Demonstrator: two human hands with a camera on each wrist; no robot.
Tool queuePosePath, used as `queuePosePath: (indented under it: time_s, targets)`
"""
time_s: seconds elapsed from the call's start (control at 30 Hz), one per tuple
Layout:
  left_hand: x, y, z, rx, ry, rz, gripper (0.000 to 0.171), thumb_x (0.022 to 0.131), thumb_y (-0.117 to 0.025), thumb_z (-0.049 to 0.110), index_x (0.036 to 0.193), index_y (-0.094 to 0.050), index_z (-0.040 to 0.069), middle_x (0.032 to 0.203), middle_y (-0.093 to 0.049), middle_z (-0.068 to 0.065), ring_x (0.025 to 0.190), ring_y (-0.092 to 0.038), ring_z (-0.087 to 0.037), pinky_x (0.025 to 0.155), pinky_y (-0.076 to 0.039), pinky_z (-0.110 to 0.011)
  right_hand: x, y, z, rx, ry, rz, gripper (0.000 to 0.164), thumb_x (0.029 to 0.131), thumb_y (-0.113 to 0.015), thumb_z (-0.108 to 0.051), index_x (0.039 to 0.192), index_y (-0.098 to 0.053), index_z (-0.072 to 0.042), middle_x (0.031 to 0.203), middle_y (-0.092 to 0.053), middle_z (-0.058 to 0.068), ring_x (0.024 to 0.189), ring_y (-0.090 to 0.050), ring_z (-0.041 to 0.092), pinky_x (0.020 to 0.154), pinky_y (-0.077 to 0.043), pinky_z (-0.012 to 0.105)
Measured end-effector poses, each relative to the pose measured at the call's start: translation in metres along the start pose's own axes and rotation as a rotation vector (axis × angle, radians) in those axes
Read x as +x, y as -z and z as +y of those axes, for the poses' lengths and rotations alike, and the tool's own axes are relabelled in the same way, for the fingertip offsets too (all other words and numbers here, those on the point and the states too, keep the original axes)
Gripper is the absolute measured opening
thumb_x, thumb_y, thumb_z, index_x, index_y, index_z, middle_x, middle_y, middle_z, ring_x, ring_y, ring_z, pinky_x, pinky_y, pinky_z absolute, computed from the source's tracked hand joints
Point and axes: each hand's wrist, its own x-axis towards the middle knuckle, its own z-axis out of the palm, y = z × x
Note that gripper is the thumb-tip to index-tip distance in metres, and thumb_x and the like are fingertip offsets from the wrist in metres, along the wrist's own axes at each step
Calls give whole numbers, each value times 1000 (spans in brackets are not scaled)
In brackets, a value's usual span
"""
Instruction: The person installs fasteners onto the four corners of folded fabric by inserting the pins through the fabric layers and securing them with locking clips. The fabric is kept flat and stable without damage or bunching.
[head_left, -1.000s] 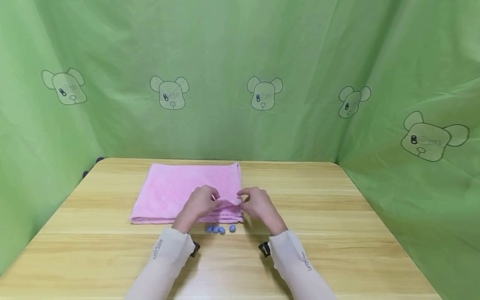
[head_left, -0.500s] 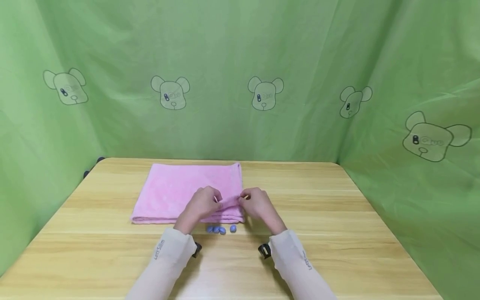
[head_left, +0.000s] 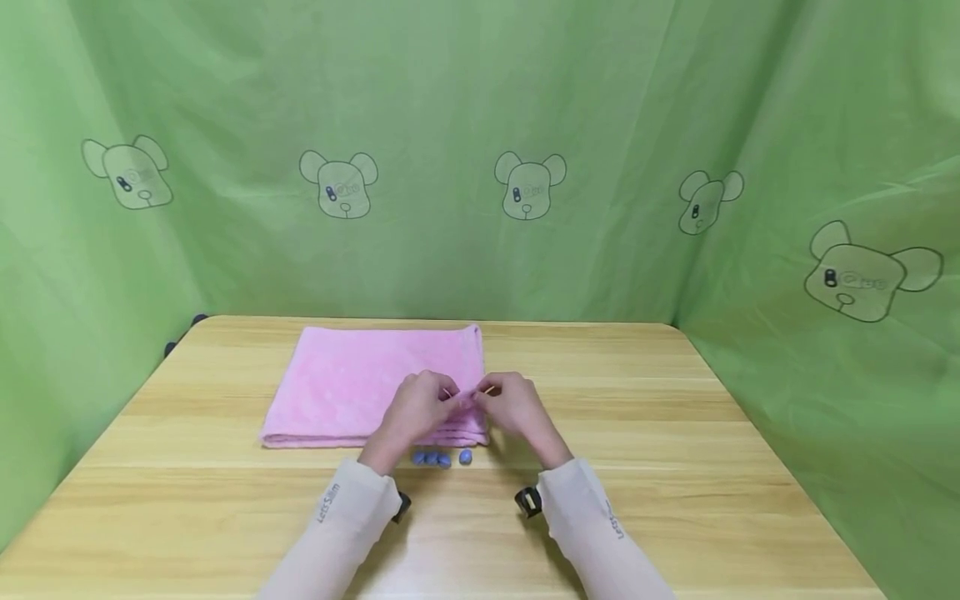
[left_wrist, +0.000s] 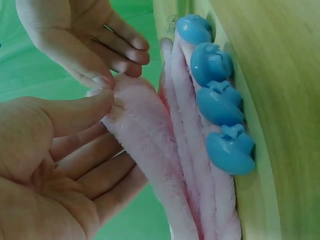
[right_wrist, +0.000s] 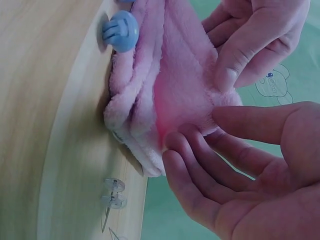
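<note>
A folded pink fleece blanket [head_left: 345,375] lies on the table, its front right corner lifted off the lower layers. My left hand [head_left: 420,408] pinches the raised corner between thumb and fingers. At the very tip of that corner, my right hand [head_left: 517,404] pinches the fleece [right_wrist: 200,95], thumb on one side and fingertips behind. Both hands' fingertips nearly meet in the left wrist view. Along the blanket's front edge sit several blue rounded plastic clips [left_wrist: 225,150] with small prongs; one [head_left: 466,457] stands a little apart on the right.
Clear plastic discs with thin metal pins [right_wrist: 114,201] lie on the wooden table [head_left: 637,500] beside the blanket's right end. Green curtains [head_left: 435,250] with bear-head outlines surround the table on three sides.
My left hand has slid right along the lifted edge, close to my right hand. The right hand's fingers, apart at first, have come together on the blanket's corner. The blue clips have stayed put.
</note>
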Motion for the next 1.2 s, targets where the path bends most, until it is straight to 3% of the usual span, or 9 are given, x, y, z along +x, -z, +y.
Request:
queuePosePath:
  time_s: [0.37,0.63,1.0,1.2]
  targets:
    - [0,-1,-2,13,-32,33,16,88,-73,18,77,-74,6,63,-67,-4,54,-53,-12,56,-47,-30,0,-2,2,32,-17,4,4,88,-69,-10,90,-73,-9,88,-70,7,73,-62,17,67,-55,35]
    - [2,-1,-1,33,-14,60,13,88,-74,19,79,-74,9,63,-64,6,57,-55,-10,57,-50,-29,0,3,0,35,-52,10,9,91,-66,-14,95,-72,-8,89,-69,6,72,-61,16,64,-54,33]
    - [3,0,-2,37,14,81,14,89,-72,19,79,-73,9,64,-63,4,57,-55,-11,58,-50,-29,2,25,19,-95,-114,64,13,91,-64,-15,90,-69,-3,78,-65,6,69,-58,21,68,-52,40]
    - [3,0,-3,37,20,84,13,89,-72,16,78,-72,10,63,-63,5,57,-55,-11,58,-49,-29,3,26,34,-148,-175,64,14,90,-60,-11,96,-68,-2,86,-65,10,63,-54,22,58,-48,35]
